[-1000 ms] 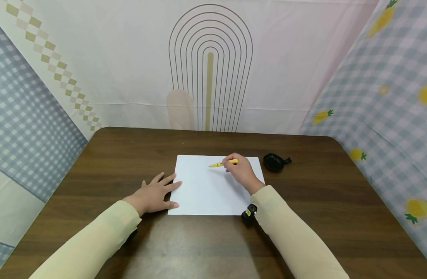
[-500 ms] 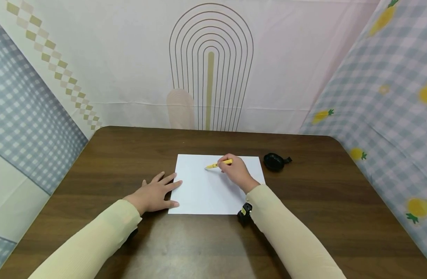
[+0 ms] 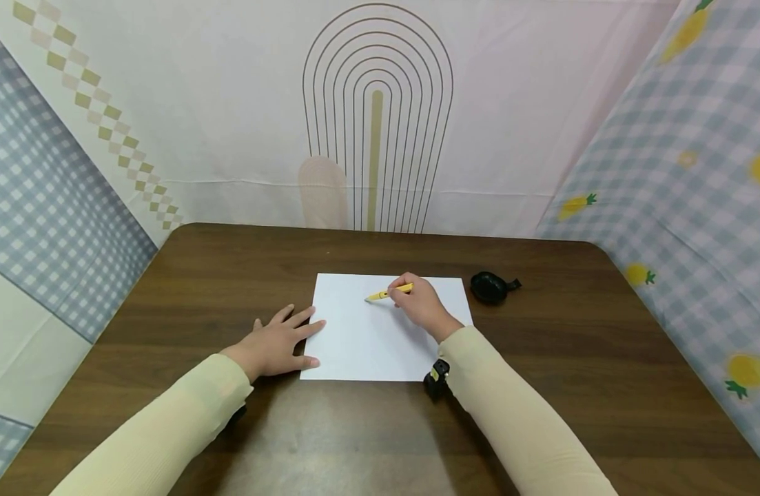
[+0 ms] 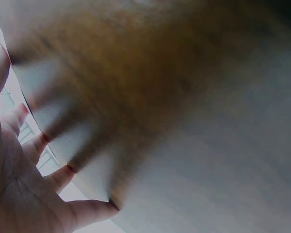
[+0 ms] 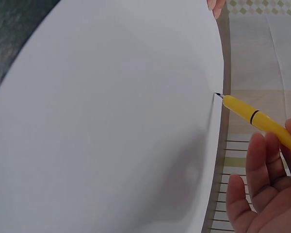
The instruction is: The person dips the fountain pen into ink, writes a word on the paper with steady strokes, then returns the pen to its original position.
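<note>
Yellow pen (image 5: 261, 121) in the right hand's (image 3: 419, 303) pinch touches white paper (image 3: 355, 351); the left hand (image 3: 273, 348) spreads over its edge

My left arm (image 3: 159, 430) and right arm (image 3: 525, 420) reach forward, angling inward. My left hand (image 3: 273, 346) is palm down, its fingers splayed, the thumb nearest me. My right hand (image 3: 422, 306) is drawn into a pinch, farther ahead than the left, the two well apart.
</note>
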The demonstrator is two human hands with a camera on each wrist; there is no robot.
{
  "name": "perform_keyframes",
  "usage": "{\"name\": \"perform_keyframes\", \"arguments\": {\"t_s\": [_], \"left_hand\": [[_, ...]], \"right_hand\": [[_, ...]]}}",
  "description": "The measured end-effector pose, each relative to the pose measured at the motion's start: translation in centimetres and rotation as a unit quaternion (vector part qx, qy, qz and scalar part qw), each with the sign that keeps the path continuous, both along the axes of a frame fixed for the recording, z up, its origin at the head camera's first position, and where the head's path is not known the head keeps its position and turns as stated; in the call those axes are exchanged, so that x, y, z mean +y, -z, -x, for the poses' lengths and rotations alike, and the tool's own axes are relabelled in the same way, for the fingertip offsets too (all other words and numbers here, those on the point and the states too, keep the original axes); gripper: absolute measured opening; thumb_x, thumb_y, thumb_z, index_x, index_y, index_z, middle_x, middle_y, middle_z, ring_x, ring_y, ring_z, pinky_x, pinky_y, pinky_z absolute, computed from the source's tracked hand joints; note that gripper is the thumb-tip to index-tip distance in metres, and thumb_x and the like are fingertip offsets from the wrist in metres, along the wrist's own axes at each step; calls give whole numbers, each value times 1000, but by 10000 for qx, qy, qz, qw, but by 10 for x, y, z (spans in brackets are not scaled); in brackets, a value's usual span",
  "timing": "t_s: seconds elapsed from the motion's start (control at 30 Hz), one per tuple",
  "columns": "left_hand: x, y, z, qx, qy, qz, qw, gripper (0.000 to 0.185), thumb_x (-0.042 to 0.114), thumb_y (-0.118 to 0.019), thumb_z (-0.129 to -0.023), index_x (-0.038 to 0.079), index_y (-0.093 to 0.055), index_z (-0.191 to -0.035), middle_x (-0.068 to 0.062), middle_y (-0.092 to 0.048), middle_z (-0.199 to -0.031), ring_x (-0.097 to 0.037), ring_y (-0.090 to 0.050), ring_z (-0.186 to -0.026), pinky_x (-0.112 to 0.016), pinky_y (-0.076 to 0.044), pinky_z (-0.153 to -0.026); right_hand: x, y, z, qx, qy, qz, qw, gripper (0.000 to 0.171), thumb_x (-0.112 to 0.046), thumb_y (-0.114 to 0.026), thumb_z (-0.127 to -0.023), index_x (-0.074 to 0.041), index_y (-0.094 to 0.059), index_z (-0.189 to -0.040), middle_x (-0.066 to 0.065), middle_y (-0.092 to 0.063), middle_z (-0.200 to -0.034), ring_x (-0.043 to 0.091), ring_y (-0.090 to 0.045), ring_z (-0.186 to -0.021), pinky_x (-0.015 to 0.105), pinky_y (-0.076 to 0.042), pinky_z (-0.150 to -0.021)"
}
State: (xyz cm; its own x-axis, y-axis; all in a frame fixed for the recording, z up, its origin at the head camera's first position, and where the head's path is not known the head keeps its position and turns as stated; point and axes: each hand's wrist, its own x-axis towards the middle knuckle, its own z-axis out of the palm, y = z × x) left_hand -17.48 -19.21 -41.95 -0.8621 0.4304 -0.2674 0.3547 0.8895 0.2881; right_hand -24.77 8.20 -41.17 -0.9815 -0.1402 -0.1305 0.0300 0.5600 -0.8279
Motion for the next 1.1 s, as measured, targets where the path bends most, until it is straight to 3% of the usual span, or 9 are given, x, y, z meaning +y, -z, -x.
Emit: {"name": "perform_keyframes", "arguments": {"t_s": [1.1], "left_hand": [[-1, 0, 0, 13, 19, 38, 10000, 75, 57, -59, -89, 25, -34, -152, -5, -20, -161, -43, -13, -145, -81, -17, -95]], "right_hand": [[17, -8, -1, -132, 75, -341, 9993, 14, -21, -57, -96, -10, -62, -103, 11, -64, -96, 20, -48, -76, 28, -39, -62]]}}
